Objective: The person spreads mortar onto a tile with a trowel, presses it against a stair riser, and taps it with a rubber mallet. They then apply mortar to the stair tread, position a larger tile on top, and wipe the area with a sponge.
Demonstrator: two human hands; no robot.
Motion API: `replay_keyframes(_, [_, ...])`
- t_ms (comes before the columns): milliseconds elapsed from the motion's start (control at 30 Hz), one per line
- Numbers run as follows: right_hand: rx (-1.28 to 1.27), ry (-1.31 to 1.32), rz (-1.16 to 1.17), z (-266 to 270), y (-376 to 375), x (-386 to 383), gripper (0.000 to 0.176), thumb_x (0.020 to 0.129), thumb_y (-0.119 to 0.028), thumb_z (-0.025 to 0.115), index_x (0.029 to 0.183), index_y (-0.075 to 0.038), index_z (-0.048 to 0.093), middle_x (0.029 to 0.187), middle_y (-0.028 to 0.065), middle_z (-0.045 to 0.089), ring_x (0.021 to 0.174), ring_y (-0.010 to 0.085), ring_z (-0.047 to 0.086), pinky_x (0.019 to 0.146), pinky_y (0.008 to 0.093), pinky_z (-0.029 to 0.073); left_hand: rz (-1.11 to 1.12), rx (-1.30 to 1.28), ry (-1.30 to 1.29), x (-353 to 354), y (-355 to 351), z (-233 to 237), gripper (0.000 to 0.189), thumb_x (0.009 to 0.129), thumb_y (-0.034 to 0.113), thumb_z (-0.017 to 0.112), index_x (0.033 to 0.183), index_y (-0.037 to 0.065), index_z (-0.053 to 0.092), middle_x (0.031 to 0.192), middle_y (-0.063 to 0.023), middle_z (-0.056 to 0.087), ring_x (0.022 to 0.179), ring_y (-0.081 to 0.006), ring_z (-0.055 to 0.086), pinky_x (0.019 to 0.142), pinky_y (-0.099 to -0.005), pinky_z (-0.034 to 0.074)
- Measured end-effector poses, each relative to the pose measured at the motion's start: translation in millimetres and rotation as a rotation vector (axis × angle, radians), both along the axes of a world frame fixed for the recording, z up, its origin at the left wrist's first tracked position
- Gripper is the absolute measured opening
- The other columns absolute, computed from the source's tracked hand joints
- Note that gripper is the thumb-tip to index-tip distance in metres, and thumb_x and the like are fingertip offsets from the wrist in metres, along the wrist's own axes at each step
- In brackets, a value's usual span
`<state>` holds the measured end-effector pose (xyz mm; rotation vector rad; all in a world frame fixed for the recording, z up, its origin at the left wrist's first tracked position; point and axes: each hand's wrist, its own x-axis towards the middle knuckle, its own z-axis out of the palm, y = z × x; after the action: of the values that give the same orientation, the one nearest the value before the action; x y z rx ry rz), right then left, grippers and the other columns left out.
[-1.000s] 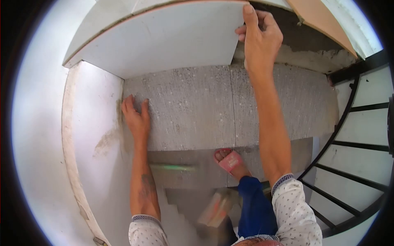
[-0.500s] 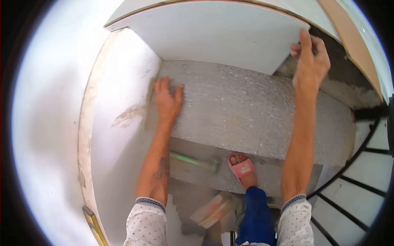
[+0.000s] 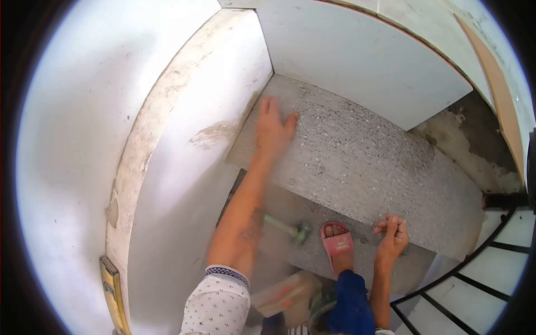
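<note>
My left hand (image 3: 274, 128) is over the left part of the speckled grey stair tread (image 3: 340, 151), fingers stretched out and thumb apart, holding nothing. Near the tread's front edge, my right hand (image 3: 394, 234) has its fingers curled in, and nothing shows in them. A large white tile panel (image 3: 363, 56) stands upright along the back of the tread as a riser. It ends short of the right side, where rough mortar (image 3: 458, 134) is exposed. A hammer with a green handle (image 3: 279, 224) lies on the step below, left of my foot in a pink sandal (image 3: 337, 244).
A yellow spirit level (image 3: 114, 296) leans by the white wall on the left. At the bottom are a blurred flat tool with a reddish handle (image 3: 285, 296) and a greenish bucket (image 3: 319, 307). A black metal railing (image 3: 446, 273) curves along the right.
My right hand has let go of the panel's upper right corner and come down to the tread's front edge. The left hand stays over the tread's left part. The view has turned.
</note>
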<state>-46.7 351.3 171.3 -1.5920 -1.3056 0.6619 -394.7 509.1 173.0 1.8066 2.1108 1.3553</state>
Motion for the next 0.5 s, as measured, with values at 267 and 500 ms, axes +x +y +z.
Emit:
replay_keyframes(267, [0.052,-0.076,0.119,9,-13,-27,0.027,0.101,-0.024,0.052,0.09,0.0,0.06,0.07,0.0038,0.058,0.061,0.0094,0.053,0.058,0.0237,0.044,0.012,0.006,-0.102,-2,-3,-6,0.052,0.078,0.016,0.072,0.122,-0.003,0.053,0.123,-0.0226,0.051,0.11,-0.0373,0.055,0.094,-0.0407,0.045])
replay_keyframes(500, [-0.008,-0.045,0.124,-7,-36,-39,0.026,0.1,-0.024,0.055,0.09,-0.001,0.061,0.07,0.0027,0.057,0.062,0.0088,0.053,0.058,0.0232,0.043,0.04,0.043,-0.14,-2,-9,-6,0.052,0.076,0.016,0.073,0.122,-0.002,0.054,0.123,-0.0214,0.052,0.109,-0.0374,0.055,0.093,-0.0419,0.046])
